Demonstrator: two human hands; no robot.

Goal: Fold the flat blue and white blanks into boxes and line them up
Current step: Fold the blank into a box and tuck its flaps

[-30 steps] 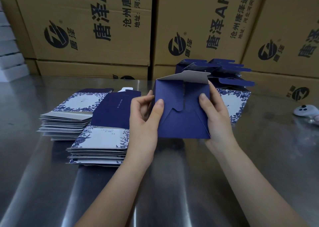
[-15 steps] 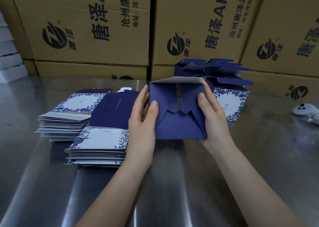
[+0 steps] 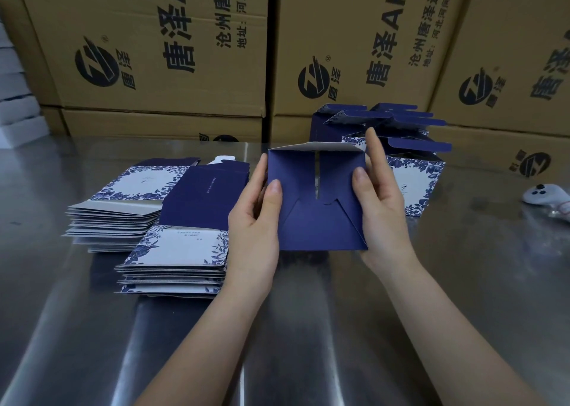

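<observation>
We see a navy half-folded box (image 3: 317, 202) held upright, its interlocking bottom flaps facing us with a slit still open. Left of it lie two stacks of flat blanks (image 3: 172, 251); right behind it stand folded boxes (image 3: 410, 171), lids raised.

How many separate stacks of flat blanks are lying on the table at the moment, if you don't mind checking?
2. The far stack lies at the table's left; the near stack sits beside the left hand, with one dark blue blank propped over it. Nothing suggests further stacks, though the hands hide some table.
</observation>
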